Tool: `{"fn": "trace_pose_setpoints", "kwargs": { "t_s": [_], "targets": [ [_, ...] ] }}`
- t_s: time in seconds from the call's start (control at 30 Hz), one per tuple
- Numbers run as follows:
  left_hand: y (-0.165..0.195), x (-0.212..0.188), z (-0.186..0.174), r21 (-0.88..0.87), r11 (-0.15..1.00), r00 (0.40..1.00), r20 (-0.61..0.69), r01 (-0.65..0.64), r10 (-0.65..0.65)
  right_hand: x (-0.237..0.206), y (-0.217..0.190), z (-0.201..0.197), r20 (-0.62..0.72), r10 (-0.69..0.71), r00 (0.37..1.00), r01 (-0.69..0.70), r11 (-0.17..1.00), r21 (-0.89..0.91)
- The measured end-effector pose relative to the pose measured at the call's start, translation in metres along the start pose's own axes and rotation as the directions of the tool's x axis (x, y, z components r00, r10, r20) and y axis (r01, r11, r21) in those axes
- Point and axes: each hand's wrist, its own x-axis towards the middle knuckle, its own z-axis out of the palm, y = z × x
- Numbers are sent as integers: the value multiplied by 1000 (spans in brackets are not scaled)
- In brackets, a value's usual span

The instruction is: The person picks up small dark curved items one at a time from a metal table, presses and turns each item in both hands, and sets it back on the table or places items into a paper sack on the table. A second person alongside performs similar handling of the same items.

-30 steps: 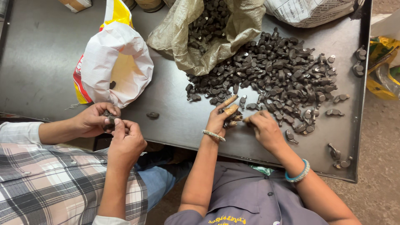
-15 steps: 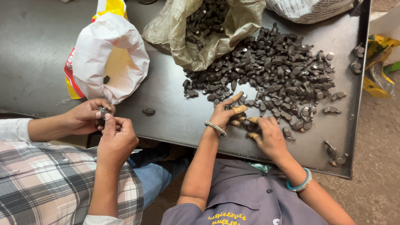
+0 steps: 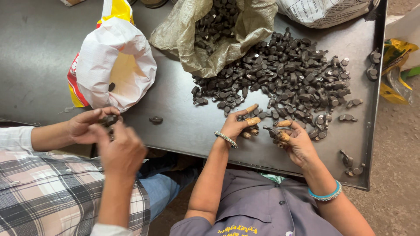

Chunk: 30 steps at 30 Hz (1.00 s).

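A big heap of small dark metal pieces (image 3: 293, 74) lies on a dark metal tray table (image 3: 183, 126). My left hand (image 3: 236, 124), wearing a silver bracelet and tan finger covers, sits at the heap's near edge with its fingers curled over a few pieces. My right hand (image 3: 297, 142), with a teal bangle and the same covers, grips one dark piece (image 3: 270, 130) just beside the left hand. At the left a co-worker in a plaid shirt holds another dark piece (image 3: 109, 120) between both hands (image 3: 107, 135).
An open grey-green sack (image 3: 218, 39) spills pieces onto the tray at the back. A white and yellow bag (image 3: 113, 65) stands open at the left. A loose piece (image 3: 155, 119) lies between the bags. Stray pieces (image 3: 352, 164) sit near the tray's right edge; yellow wrappers (image 3: 396, 65) lie beyond it.
My hands have drawn slightly back from the heap, and my right hand now has a piece lifted off the tray. The co-worker's hands keep working one piece near the tray edge.
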Motion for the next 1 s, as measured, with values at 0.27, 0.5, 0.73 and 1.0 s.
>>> {"fn": "trace_pose_setpoints", "kwargs": {
  "t_s": [0.27,0.5,0.73,1.0],
  "targets": [
    [-12,-9,5,49,999,998,62,-11,8,-3,11,-15,153,135,979,-168,959,228],
    [-12,-14,5,7,1000,999,40,10,-10,-4,9,-14,161,131,978,-162,966,200],
    [-12,-17,4,-88,996,998,56,2,3,-6,3,-12,193,139,971,-185,951,247],
    [-17,-20,5,-139,990,999,34,6,-2,-7,-3,-8,235,123,964,-188,942,278]
  ]
}}
